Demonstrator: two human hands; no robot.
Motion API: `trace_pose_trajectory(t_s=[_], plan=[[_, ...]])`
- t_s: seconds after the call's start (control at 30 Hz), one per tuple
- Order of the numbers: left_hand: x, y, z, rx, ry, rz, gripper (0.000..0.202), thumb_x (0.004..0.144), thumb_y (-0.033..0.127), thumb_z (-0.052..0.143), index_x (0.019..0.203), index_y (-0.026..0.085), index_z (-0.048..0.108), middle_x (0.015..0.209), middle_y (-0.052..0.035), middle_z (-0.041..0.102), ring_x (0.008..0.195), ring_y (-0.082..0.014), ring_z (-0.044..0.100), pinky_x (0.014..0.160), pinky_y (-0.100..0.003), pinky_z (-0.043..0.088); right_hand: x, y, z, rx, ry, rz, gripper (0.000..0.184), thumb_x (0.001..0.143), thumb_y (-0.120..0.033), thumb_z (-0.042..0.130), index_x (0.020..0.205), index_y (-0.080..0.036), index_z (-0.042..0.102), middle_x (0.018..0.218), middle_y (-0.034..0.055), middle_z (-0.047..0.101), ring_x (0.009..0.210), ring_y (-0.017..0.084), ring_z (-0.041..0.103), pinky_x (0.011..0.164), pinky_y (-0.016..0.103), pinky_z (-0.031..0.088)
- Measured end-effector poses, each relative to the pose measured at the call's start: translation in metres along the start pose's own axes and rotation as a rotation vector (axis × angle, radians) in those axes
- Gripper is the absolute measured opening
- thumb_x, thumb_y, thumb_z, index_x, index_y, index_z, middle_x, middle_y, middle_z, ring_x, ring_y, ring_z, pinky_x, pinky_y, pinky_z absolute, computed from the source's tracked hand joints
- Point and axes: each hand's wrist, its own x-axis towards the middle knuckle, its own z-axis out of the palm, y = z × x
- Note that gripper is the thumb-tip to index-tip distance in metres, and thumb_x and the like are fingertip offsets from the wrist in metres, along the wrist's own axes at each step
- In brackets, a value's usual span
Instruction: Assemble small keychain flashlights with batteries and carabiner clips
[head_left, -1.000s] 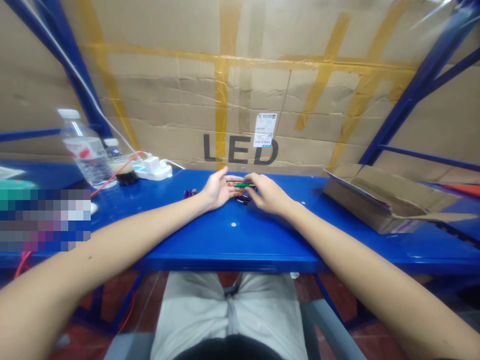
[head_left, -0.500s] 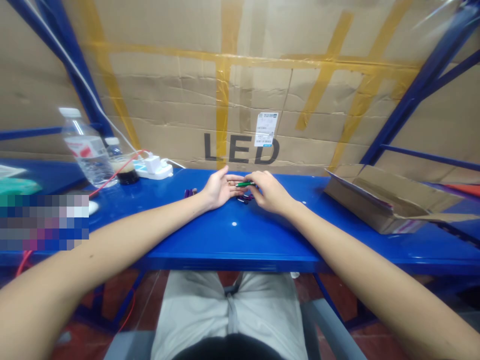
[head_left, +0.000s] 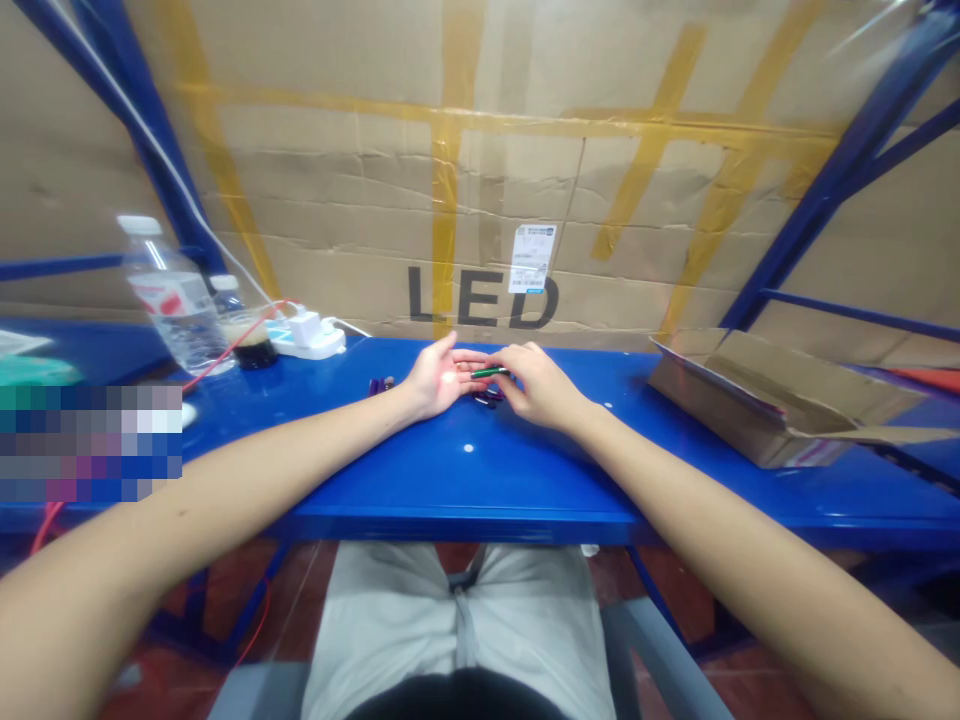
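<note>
My right hand [head_left: 541,386] pinches a small green pen-like stick [head_left: 490,372], its tip aimed at my left hand. My left hand [head_left: 440,375] lies palm up on the blue table [head_left: 465,480] with its fingers stretched out, and a small bright spot of light shows on the palm. Several small purple pieces [head_left: 490,398] lie on the table just under and between the two hands. More purple pieces [head_left: 380,385] sit left of my left wrist.
A clear water bottle [head_left: 172,298] and a smaller dark-liquid bottle [head_left: 244,328] stand at the back left beside a white power strip [head_left: 309,337] with a red cable. An open flat cardboard box [head_left: 765,395] lies at the right. A taped cardboard wall marked LED [head_left: 480,298] backs the table.
A bright spot of light has appeared on my left palm. Both hands stay almost still, with the green stick held in the same place.
</note>
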Motion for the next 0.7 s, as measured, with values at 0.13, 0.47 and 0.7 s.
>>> trace_pose_trajectory(t_s=[0.13, 0.47, 0.7], plan=[[0.000, 0.000, 0.000, 0.003, -0.001, 0.011, 0.060, 0.099, 0.047, 0.029, 0.097, 0.003, 0.069, 0.089, -0.0218, 0.072, 0.081, -0.0276, 0.071, 0.080, -0.041, 0.055, 0.000, 0.000, 0.001, 0.007, 0.006, 0.007, 0.022, 0.090, -0.015, 0.049, 0.107, -0.014, 0.062, 0.101, 0.0134, 0.071, 0.091, 0.026, 0.061, 0.084, 0.039, 0.041], [0.000, 0.001, -0.001, 0.417, -0.032, 0.220, 0.019, 0.087, 0.028, 0.062, 0.090, 0.010, 0.070, 0.073, -0.0094, 0.070, 0.069, -0.0194, 0.068, 0.070, -0.032, 0.052, -0.001, 0.007, 0.000, 0.138, 0.054, 0.160, 0.020, 0.089, -0.017, 0.051, 0.108, -0.017, 0.058, 0.103, 0.0111, 0.070, 0.091, 0.024, 0.063, 0.083, 0.036, 0.045], [-0.001, 0.023, -0.005, 0.840, -0.016, 0.425, 0.009, 0.078, 0.021, 0.073, 0.084, 0.014, 0.072, 0.065, -0.0033, 0.066, 0.061, -0.0150, 0.060, 0.064, -0.030, 0.047, 0.011, 0.013, 0.003, 0.323, 0.012, 0.276, 0.035, 0.084, -0.022, 0.059, 0.118, -0.017, 0.051, 0.085, 0.0027, 0.063, 0.078, 0.019, 0.059, 0.072, 0.032, 0.046]])
